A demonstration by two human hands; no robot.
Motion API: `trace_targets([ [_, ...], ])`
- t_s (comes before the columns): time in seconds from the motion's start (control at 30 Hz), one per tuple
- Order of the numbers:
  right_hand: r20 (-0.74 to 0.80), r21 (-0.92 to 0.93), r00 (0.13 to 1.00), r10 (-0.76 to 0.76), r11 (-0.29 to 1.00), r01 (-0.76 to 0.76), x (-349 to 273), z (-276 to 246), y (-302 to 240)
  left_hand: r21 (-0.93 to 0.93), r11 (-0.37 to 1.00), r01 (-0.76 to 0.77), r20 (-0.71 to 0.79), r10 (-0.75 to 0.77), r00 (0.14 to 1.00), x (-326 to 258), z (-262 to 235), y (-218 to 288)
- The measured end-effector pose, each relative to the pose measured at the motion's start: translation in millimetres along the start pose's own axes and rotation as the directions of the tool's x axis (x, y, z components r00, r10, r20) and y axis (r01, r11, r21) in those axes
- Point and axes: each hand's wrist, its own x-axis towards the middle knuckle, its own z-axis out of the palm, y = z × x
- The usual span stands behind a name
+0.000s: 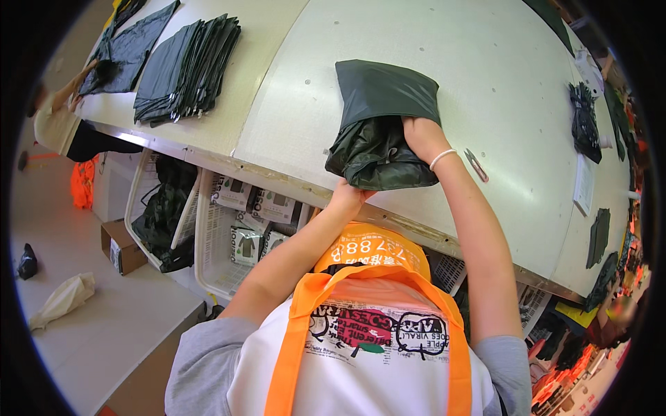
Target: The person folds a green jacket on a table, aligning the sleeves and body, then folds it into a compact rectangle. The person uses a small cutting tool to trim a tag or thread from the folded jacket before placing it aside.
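Note:
A dark green pouch (388, 87) lies on the pale table (291, 118) ahead of me, its mouth facing me. A folded dark green garment (378, 156), shiny and bunched, sits at the mouth, its far part hidden under the pouch's upper layer. My left hand (352, 195) grips the garment's near edge from below, with some fingers out of sight. Reaching into the mouth beside the garment, my right hand (424, 139) has its fingers hidden by the pouch. A pair of thread snips (476, 165) rests on the table, right of my right wrist.
A stack of flat dark green pieces (186, 69) lies on the table's left part, near a co-worker (66, 121) handling dark fabric. Below the edge stand white baskets (208, 267) with packets and dark cloth. A dark bundle (585, 121) lies far right.

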Motion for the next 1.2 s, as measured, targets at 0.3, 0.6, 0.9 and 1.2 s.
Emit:
trace_targets([
  [0.3,0.221,-0.520,0.941,-0.256,0.785,0.336,-17.6,11.0,-20.3,-0.052,0.997,-0.049,0.094,0.053,0.994,-3.5,-2.8,-8.8],
  [0.6,0.601,-0.527,0.792,0.109,0.799,0.290,-17.0,-26.8,-41.5,-0.068,0.997,-0.033,0.120,0.041,0.992,1.3,-11.1,-6.6],
  [0.9,0.342,-0.180,0.940,0.015,0.982,0.050,6.5,8.8,-37.0,0.249,0.965,-0.076,0.047,0.066,0.997,-33.3,40.5,6.2],
  [1.2,-0.131,0.135,0.910,-0.394,0.902,0.410,-60.5,-52.9,-70.6,0.113,0.990,-0.081,0.116,0.068,0.991,-33.3,55.9,35.7],
])
